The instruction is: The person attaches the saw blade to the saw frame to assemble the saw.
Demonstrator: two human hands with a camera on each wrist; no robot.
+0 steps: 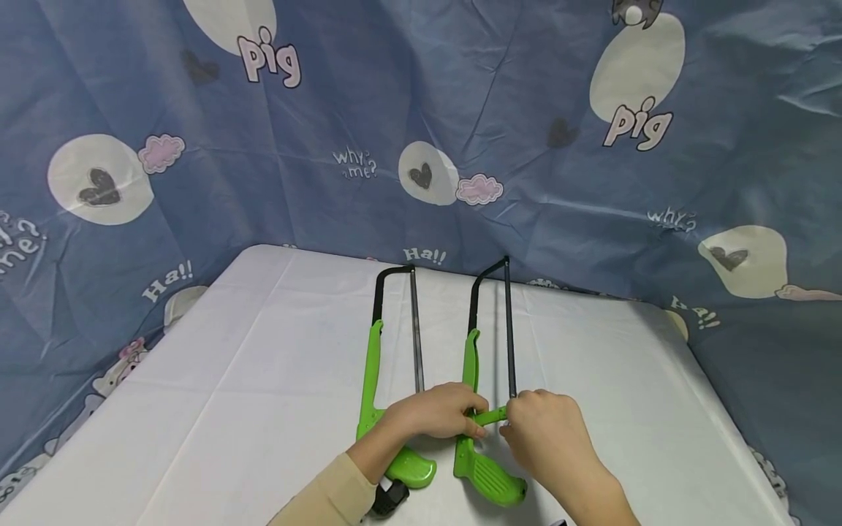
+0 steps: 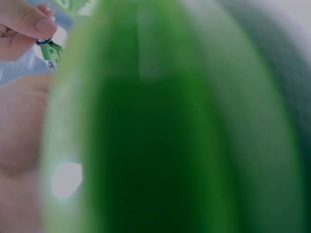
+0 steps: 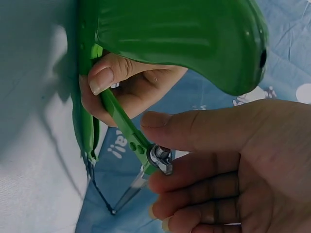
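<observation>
- Hacksaw on the right [image 1: 483, 409] lies flat on the white bench [image 1: 230, 394] in the head view, its green handle toward us and its black frame pointing away; a second hacksaw [image 1: 384, 365] lies parallel just to its left. Our left hand [image 1: 437, 411] reaches over the second saw's handle and curls its fingers round the right saw's green frame just above the handle. Our right hand [image 1: 549, 431] pinches the end of the small green lever [image 1: 492, 416] that sticks out sideways where the blade meets the handle. The two hands sit close together, almost touching. A blue printed cloth [image 1: 329, 146] hangs behind and around the bench.
- From the left wrist we see almost nothing but blurred green plastic [image 2: 184, 126] filling the frame; at the top left corner fingertips [image 2: 29, 22] pinch a small green part with a metal ring [image 2: 47, 47].
- From the right wrist the saw's green handle [image 3: 184, 39] looms at the top. Our left hand [image 3: 121, 82] wraps the green frame with the thumb laid on it, and our right hand [image 3: 228, 165] grips the metal nut [image 3: 161, 158] at the end of the green lever [image 3: 124, 124] between thumb and fingers.
</observation>
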